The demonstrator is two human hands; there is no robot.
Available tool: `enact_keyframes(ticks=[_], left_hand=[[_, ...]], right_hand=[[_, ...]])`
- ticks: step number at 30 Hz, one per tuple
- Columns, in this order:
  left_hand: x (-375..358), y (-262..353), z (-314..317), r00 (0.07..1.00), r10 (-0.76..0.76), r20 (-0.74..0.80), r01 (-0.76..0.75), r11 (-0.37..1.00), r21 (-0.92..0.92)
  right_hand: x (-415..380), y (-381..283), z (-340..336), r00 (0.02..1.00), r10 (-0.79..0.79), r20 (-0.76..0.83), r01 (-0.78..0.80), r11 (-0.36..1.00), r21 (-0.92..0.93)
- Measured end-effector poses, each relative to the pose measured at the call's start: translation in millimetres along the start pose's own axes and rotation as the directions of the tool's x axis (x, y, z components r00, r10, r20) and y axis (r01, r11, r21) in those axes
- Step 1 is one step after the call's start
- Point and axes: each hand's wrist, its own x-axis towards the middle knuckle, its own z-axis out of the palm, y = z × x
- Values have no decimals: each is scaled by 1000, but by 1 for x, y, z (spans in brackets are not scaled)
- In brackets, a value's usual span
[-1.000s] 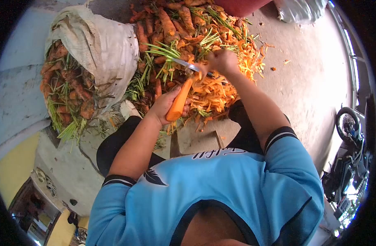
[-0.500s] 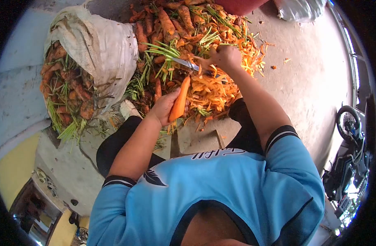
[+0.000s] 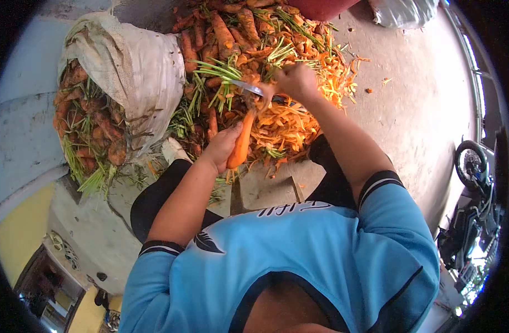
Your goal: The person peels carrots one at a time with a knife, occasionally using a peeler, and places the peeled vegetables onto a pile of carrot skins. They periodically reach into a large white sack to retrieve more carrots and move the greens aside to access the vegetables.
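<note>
In my left hand is a peeled orange carrot, held on a slant with its upper end pointing away from me. My right hand is closed around a knife whose handle is hidden by the fingers. Its shiny blade points left, just above the carrot's upper end. Below my right hand lies a heap of orange peelings. Unpeeled, dirt-covered carrots and cut green stalks are piled beyond both hands.
A white woven sack lies on its side at the left, with muddy carrots showing at its mouth. A red container and a pale plastic bag stand at the far side. A motorcycle is parked at the right.
My right hand and the knife have shifted slightly left, bringing the blade over the carrot's upper end. My left hand and the carrot have moved slightly toward me.
</note>
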Motion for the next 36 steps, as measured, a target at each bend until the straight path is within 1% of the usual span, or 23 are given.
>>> enact_keyframes(ticks=[1, 3, 5, 6, 7, 8, 9, 10, 11, 13, 16, 18, 19, 20, 23, 26, 29, 31, 32, 33, 34, 35, 36], left_hand=[[-2, 2, 3, 1000, 18, 11, -18, 1000, -1], [-6, 6, 8, 998, 54, 34, -54, 999, -1], [1, 2, -2, 993, 51, 108, -51, 999, -1], [4, 1, -6, 989, 47, 143, -47, 999, 1], [1, 3, -6, 989, 60, 138, -62, 998, 5], [-3, 5, -3, 988, 76, 134, -78, 997, 8], [-6, 8, 0, 987, 94, 131, -96, 995, 10], [-7, 11, 2, 989, 86, 120, -90, 996, 26], [-9, 13, 4, 991, 79, 109, -84, 996, 42], [-8, 15, 3, 991, 96, 97, -105, 990, 93], [-4, 13, -3, 980, 160, 118, -178, 970, 163], [-6, 13, -4, 969, 193, 155, -218, 963, 162], [-8, 14, -4, 964, 204, 168, -237, 950, 203], [-11, 16, -2, 960, 215, 181, -256, 935, 245], [-14, 15, -5, 949, 243, 200, -296, 902, 313], [-14, 18, -1, 938, 277, 208, -334, 885, 323], [-18, 23, -1, 934, 310, 175, -353, 871, 340], [-18, 24, -1, 930, 329, 162, -366, 864, 346], [-15, 23, -3, 927, 340, 159, -375, 860, 345], [-14, 22, -4, 924, 350, 155, -382, 857, 346], [-15, 23, -2, 920, 362, 147, -391, 860, 328], [-17, 23, 0, 917, 373, 141, -399, 862, 312], [-19, 25, 4, 914, 382, 137, -405, 865, 296]], right_hand=[[-4, -7, 2, 999, -37, -5, 37, 999, 30], [-2, -4, -4, 997, 45, 58, -41, 997, -70], [18, 24, -8, 985, 126, 115, -109, 983, -149], [27, 36, -3, 927, 342, 155, -345, 939, -8], [27, 44, 12, 978, 211, 1, -210, 976, -48], [26, 52, 29, 987, 60, -146, -77, 991, -111], [26, 56, 37, 954, -102, -280, 48, 980, -194], [13, 39, 30, 977, -118, -176, 64, 956, -286], [10, 26, 32, 997, -67, 30, 72, 955, -288], [-3, 9, 33, 968, -64, 243, 124, 963, -239], [-9, 27, 61, 943, -57, 328, 171, 928, -331], [-4, 30, 64, 932, -9, 362, 148, 921, -359], [-3, 27, 62, 926, 16, 377, 136, 918, -373], [-2, 25, 57, 881, 92, 463, 61, 951, -304], [2, 26, 65, 869, 29, 495, 145, 940, -310], [0, 23, 64, 901, 16, 434, 125, 948, -294], [0, 27, 63, 885, -12, 466, 92, 985, -149], [-10, 15, 36, 873, -191, 449, 236, 971, -47], [-20, -1, 13, 898, -159, 410, 110, 984, 141], [-26, -10, 2, 918, -119, 380, -14, 944, 329], [-31, -13, -3, 939, -146, 311, -15, 886, 463], [-41, -16, -11, 930, -119, 348, -54, 891, 451], [-59, -33, -38, 919, -89, 383, -96, 895, 436]])
